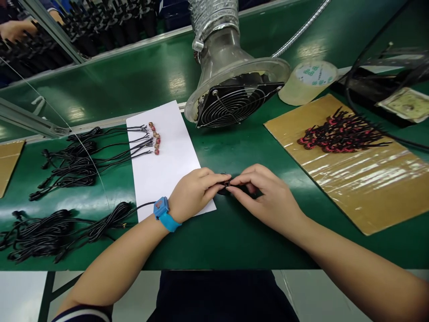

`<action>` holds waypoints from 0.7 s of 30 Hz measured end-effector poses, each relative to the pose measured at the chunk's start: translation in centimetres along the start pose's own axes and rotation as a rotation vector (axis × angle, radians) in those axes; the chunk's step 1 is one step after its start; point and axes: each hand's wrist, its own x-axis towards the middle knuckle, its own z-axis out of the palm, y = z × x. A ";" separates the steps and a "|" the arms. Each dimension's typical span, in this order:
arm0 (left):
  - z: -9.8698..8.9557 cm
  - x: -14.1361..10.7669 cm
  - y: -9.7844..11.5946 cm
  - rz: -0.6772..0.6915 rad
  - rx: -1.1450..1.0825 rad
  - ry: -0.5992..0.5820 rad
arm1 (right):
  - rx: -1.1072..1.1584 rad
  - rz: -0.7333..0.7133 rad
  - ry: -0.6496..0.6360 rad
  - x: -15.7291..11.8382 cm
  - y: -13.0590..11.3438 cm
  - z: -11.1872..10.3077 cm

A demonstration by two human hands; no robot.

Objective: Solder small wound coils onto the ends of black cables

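Fingertips of both hands meet over the green bench, near the right edge of a white sheet. My left hand [192, 190], closed in a pinch, holds one side of a small round black-and-red part [227, 183]. From the other side, my right hand [268, 192] pinches the same part between thumb and fingers. Something dark lies beneath the part, but the fingers hide most of it. A black cable [144, 205] leads toward my left wrist, which wears a blue wristband [169, 221]; the cable's end is hidden.
A fume hood with a fan grille [236, 107] hangs just beyond my hands. Right, cardboard [348, 192] bears a pile of black-and-red wired parts [342, 134], near a tape roll [306, 82]. Left lie coiled black cables [43, 235] and white paper [170, 179]. A co-worker's hand shows top left.
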 end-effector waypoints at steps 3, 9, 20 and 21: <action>0.1 0.1 -0.1 0.005 -0.023 0.022 | 0.016 0.026 0.001 0.1 0.0 0.2; 0.4 0.1 -0.1 0.038 -0.042 0.056 | 0.027 0.174 0.014 -0.2 -0.2 0.1; 0.5 0.2 -0.2 0.123 0.091 0.121 | -0.102 0.133 0.069 -0.5 -0.7 0.7; 0.5 0.2 -0.2 0.135 0.109 0.127 | -0.105 0.121 0.076 -0.5 -0.8 0.8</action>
